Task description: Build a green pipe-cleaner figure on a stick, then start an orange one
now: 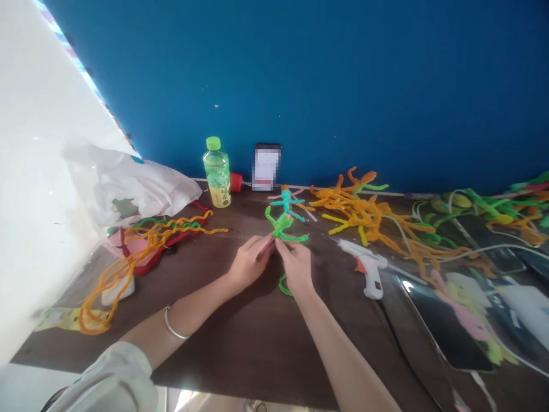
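A bright green pipe-cleaner figure (pixel 283 225) stands up between my two hands above the middle of the table. My left hand (pixel 251 263) is closed at its base, and a thin dark purple stick (pixel 265 250) pokes out along those fingers. From the other side my right hand (pixel 297 264) pinches the figure's lower part with thumb and fingers. A loop of green pipe cleaner (pixel 283 285) hangs below, partly behind the right hand. Just beyond lies a turquoise pipe-cleaner figure (pixel 286 201) with an orange top. The fingertips partly hide where the green figure is gripped.
A white glue gun (pixel 368 269) lies right of my hands, its black cord running forward. Orange pipe-cleaner pieces (pixel 369 212) pile up behind it, near a tablet (pixel 446 326). A tea bottle (pixel 217 174) and a phone (pixel 266 167) stand by the blue wall. Orange strands (pixel 128 263) lie left.
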Available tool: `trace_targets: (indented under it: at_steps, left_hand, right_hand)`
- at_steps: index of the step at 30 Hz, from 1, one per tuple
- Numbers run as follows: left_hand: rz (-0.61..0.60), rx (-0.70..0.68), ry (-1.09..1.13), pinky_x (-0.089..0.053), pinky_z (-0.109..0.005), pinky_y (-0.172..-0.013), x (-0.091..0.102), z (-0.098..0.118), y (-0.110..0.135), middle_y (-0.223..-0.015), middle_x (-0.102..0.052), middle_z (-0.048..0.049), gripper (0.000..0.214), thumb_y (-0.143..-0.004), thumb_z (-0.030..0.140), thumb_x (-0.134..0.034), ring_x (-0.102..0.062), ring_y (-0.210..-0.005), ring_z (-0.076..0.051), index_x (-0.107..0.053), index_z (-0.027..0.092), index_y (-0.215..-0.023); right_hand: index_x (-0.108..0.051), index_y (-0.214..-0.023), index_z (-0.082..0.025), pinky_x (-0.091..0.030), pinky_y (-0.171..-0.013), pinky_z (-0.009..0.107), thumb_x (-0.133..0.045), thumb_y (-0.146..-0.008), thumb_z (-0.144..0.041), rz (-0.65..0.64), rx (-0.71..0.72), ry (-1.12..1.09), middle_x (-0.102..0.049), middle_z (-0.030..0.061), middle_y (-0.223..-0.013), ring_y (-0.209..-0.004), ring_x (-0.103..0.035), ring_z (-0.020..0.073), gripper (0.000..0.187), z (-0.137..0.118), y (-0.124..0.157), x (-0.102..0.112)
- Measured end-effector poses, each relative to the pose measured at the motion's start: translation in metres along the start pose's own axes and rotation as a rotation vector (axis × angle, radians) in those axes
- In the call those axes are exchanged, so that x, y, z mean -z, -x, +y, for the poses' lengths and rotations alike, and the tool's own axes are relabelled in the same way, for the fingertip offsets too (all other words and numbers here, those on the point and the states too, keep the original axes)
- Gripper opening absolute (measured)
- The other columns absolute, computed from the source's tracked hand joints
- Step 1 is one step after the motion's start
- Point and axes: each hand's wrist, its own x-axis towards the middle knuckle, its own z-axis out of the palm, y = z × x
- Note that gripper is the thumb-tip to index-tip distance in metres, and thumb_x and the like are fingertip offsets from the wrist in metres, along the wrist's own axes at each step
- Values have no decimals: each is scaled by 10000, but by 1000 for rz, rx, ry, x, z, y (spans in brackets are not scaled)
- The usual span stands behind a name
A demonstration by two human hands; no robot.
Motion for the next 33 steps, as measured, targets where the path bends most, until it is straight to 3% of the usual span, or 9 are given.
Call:
trace_targets:
  at_steps: [6, 10, 15, 20, 26, 33]
  left_hand:
    - [-19, -22, -66, -436, -296, -721, 2, -2, -1, -729, -593, -63, 303, -832, 232, -416, -526, -664, -149, -579, 185, -1084]
    - [-23, 56, -12, -447, -305, -715, 3, -1, -2, -606, -575, -32, 252, -824, 240, -426, -547, -643, -155, -599, 177, -996]
    - [-20, 332, 341, -484, -270, -515, -1, 2, -6, -608, -551, -3, 245, -798, 329, -474, -567, -469, -124, -571, 151, -935]
    - [84, 481, 609, -511, -276, -516, -2, 3, -10, -628, -550, 13, 302, -708, 365, -595, -570, -460, -107, -573, 125, -890]
    - [83, 622, 924, -493, -191, -482, -1, -3, -13, -614, -542, 21, 258, -667, 270, -659, -508, -436, -41, -595, 93, -845]
    - [-21, 819, 1201, -434, -65, -431, 6, 1, -17, -601, -497, 30, 86, -711, 126, -599, -421, -410, 14, -592, 97, -791]
  right_hand:
    - [-685, -748, -150, -464, -681, 317, -598, -716, -369, -1, 59, 112, -670, 41, -729, -712, -601, 193, 237, -10, 4, -2]
    - [-663, -650, -158, -452, -619, 298, -614, -700, -372, -11, 49, 154, -650, 26, -647, -635, -578, 177, 225, -14, 4, -1]
    - [-679, -711, -178, -444, -666, 300, -602, -719, -359, -74, 62, 131, -649, 24, -692, -691, -577, 177, 197, -10, 1, 2]
    - [-680, -738, -187, -429, -671, 276, -614, -712, -327, -135, 60, 10, -631, 25, -778, -743, -558, 158, 157, -4, -3, 2]
    - [-647, -671, -183, -373, -515, 229, -725, -588, -315, -155, -177, -279, -567, -20, -593, -526, -473, 88, 175, 0, -7, 1]
    - [-642, -661, -171, -348, -497, 222, -758, -536, -290, -90, -227, -306, -576, -24, -573, -496, -455, 73, 208, 3, -10, 1]
